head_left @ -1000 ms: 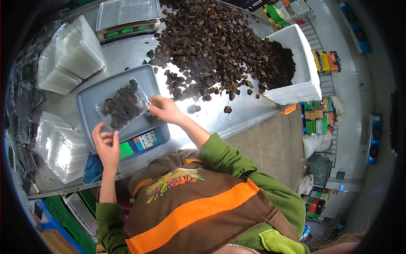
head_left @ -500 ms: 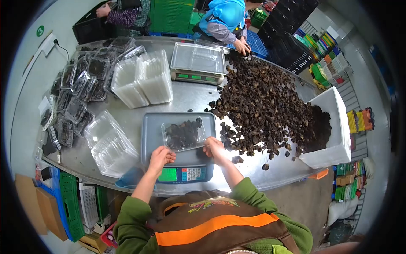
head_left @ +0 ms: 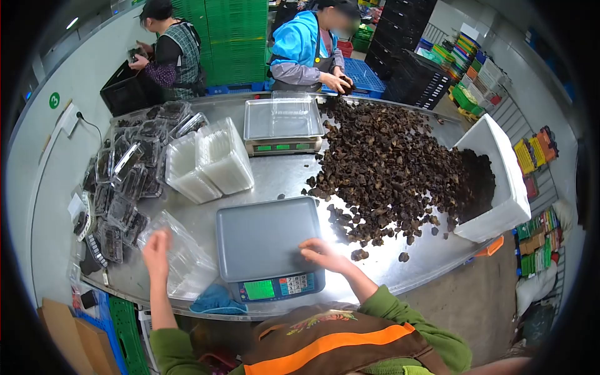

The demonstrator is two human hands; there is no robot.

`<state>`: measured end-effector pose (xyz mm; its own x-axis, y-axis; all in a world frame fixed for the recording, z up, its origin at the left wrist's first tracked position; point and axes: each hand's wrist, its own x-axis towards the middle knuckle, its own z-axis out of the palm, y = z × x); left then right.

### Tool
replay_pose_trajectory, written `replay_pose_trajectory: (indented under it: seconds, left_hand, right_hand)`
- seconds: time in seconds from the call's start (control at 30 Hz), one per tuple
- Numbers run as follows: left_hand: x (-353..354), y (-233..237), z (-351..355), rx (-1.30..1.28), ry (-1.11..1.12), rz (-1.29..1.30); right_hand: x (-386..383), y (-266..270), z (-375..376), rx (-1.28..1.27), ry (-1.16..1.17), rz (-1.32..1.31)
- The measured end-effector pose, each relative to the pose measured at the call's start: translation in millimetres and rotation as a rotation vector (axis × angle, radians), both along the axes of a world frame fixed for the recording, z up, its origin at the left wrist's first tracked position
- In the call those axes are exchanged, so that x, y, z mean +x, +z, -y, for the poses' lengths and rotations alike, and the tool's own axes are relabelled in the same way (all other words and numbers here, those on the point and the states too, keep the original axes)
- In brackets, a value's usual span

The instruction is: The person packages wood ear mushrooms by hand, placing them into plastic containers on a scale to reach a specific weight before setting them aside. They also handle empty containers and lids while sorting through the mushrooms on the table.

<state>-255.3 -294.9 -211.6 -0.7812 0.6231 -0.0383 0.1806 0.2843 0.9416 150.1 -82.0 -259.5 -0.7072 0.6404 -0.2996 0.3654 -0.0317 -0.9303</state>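
My left hand, smeared by motion, is over the near left edge of a stack of clear plastic boxes; its fingers do not show clearly. My right hand holds nothing, fingers apart, over the right edge of the grey weighing plate. The plate is bare, above a lit green display and keypad. To the right spreads a heap of dark brown, crinkled pieces that look like dried fungus. Filled, closed clear boxes are piled at the left.
Beyond my scale stand nested clear trays and a second scale. A white foam box lies tipped at the right. A blue cloth lies at the near edge. Across the table, one person handles dark pieces; another stands by a black crate.
The filled clear box has left the scale plate. My left hand has moved left to the stack of clear boxes; my right hand stays by the scale. The view has tilted up.
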Motion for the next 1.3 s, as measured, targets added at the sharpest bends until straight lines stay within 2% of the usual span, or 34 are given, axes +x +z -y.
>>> replay_pose_trajectory:
  seconds: [0.07, 0.1, 0.17, 0.2, 0.27, 0.3, 0.4, 0.53, 0.6, 0.7, 0.77, 0.83, 0.87, 0.9, 0.97, 1.03, 1.07, 1.1, 1.13, 1.2, 1.23, 1.3]
  left_hand:
    - [26, -5, 34, -0.418, -0.230, -0.137]
    - [39, -12, 53, -0.423, -0.174, -0.114]
    - [59, -28, 76, -0.361, -0.360, -0.518]
    - [66, -31, 81, -0.369, -0.312, -0.522]
    - [68, -29, 85, -0.377, -0.273, -0.753]
    - [66, -31, 88, -0.389, -0.234, -0.772]
    - [67, -29, 84, -0.367, -0.234, -0.727]
    - [60, -29, 82, -0.332, -0.236, -0.637]
    - [56, -26, 84, -0.314, -0.196, -0.444]
    - [59, -12, 91, -0.331, -0.150, -0.402]
    - [69, 12, 108, -0.186, -0.013, -0.429]
    - [73, 33, 141, -0.193, 0.203, -0.381]
    - [69, 33, 167, -0.170, 0.297, -0.348]
    - [57, 33, 199, -0.129, 0.354, -0.205]
    - [40, 58, 248, -0.213, 0.426, -0.340]
    - [-5, 43, 308, -0.241, 0.484, -0.436]
    - [-12, 55, 312, -0.278, 0.588, -0.317]
    - [-29, 45, 320, -0.178, 0.700, -0.252]
    - [-52, 26, 330, -0.077, 0.799, -0.175]
    - [-92, -7, 332, 0.015, 0.871, -0.109]
    - [-103, -10, 325, -0.002, 0.836, -0.002]
    - [-136, -27, 295, 0.256, 0.934, 0.199]
  right_hand:
    - [29, -13, -10, 0.031, -0.097, -0.017]
    - [44, -31, -13, 0.061, -0.128, -0.048]
    - [57, -28, -12, -0.105, -0.295, 0.083]
    - [63, -33, -11, -0.087, -0.317, 0.101]
    - [64, -43, -13, -0.083, -0.325, 0.118]
    - [62, -43, -13, -0.096, -0.311, 0.127]
    - [52, -34, -19, -0.039, -0.212, 0.076]
    - [35, -12, -24, -0.041, -0.201, -0.002]
    - [20, 3, -26, -0.029, -0.163, 0.020]
    - [-10, 23, -28, 0.034, -0.036, 0.043]
    - [-22, 14, -33, 0.120, 0.070, 0.016]
    - [-24, 25, -35, 0.293, 0.194, 0.047]
    - [-20, 26, -35, 0.216, 0.165, 0.002]
    - [-20, 24, -36, 0.143, 0.123, -0.065]
    - [-11, 22, -38, 0.142, 0.029, -0.058]
    - [4, 20, -41, 0.157, -0.014, 0.034]
    - [4, 24, -36, 0.124, -0.069, 0.054]
    - [5, 29, -34, 0.094, -0.133, 0.070]
    - [7, 21, -41, 0.112, -0.099, 0.007]
    - [1, 37, -44, 0.154, -0.123, 0.025]
    - [-6, 40, -47, 0.192, -0.138, 0.018]
    - [-24, 48, -48, 0.220, -0.223, -0.035]
